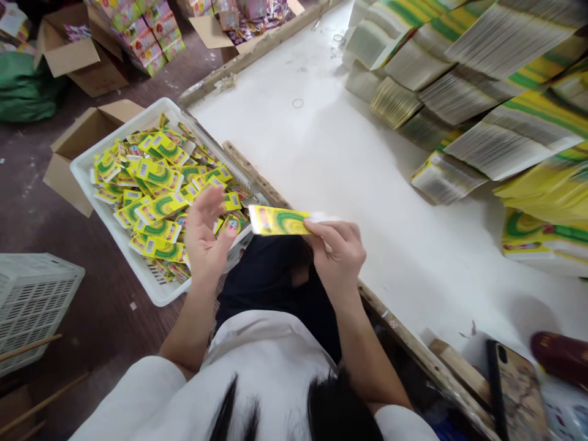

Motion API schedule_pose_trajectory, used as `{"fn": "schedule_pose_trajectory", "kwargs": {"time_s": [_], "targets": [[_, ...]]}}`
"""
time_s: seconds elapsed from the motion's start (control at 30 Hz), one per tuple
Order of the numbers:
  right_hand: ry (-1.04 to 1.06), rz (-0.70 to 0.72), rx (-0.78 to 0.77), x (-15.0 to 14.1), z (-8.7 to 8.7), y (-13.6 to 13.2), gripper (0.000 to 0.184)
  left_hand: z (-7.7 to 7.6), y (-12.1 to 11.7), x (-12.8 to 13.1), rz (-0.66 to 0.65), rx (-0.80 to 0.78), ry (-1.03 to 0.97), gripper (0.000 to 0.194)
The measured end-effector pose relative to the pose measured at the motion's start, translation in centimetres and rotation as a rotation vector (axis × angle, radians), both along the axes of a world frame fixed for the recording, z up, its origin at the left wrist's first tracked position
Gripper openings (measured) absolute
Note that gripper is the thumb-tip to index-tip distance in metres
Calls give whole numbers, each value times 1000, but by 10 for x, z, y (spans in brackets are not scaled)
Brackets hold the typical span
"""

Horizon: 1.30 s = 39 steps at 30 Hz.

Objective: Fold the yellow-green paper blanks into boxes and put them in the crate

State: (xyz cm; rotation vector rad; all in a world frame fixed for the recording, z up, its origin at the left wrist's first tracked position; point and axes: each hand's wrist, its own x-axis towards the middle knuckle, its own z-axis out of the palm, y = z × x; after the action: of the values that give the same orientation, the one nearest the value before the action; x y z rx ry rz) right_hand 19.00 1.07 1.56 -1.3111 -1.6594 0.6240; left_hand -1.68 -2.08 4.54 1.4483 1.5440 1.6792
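Between the thumb and fingers of my right hand is one end of a flat yellow and green printed carton. Its other, whitish end points left, toward my left hand. That hand is raised with its fingers apart and nothing in it, over the near side of a white plastic basket. Many small yellow and green packets lie heaped in the basket. The carton is slightly blurred and does not touch my left hand.
Tall stacks of flat printed cartons stand on the white table at right. A phone lies near the table's wooden edge. Open cardboard boxes, a green sack and a white crate are on the floor.
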Motion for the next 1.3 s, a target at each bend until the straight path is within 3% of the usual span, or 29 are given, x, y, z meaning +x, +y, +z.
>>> {"fn": "schedule_pose_trajectory", "kwargs": {"time_s": [0.1,0.17,0.23,0.33,0.43,0.5,0.63,0.7,0.8,0.9,1.07,1.2,1.3], "targets": [[-188,144,137,2,7,-2,29,21,-2,-3,-159,-93,378,98],[-185,259,216,-3,9,-6,32,18,0,3,-328,-285,546,92],[-99,213,235,-7,8,-10,35,4,3,10,-395,-419,573,73],[168,117,23,-10,4,-11,62,-20,4,19,-322,-400,553,64],[429,306,-318,-15,-1,-9,53,-32,0,24,-285,-285,580,72],[534,388,-462,-20,-2,-8,48,-33,-3,28,-271,-235,587,75],[614,316,-515,-28,-1,-3,38,-34,-6,34,-316,-143,564,74],[617,346,-548,-29,-3,-1,39,-35,-6,35,-330,-128,562,65],[586,408,-505,-26,-10,-3,50,-39,-5,34,-345,-188,559,56],[404,480,-286,-24,-12,-11,63,-44,-4,32,-399,-270,490,60],[80,601,-90,-18,-11,-15,41,-49,-5,26,-403,-291,298,85],[15,696,-97,-6,-8,-4,27,-42,-7,16,-416,-325,311,88],[-57,801,-162,5,-3,3,28,-34,-8,10,-472,-363,396,89]]}}
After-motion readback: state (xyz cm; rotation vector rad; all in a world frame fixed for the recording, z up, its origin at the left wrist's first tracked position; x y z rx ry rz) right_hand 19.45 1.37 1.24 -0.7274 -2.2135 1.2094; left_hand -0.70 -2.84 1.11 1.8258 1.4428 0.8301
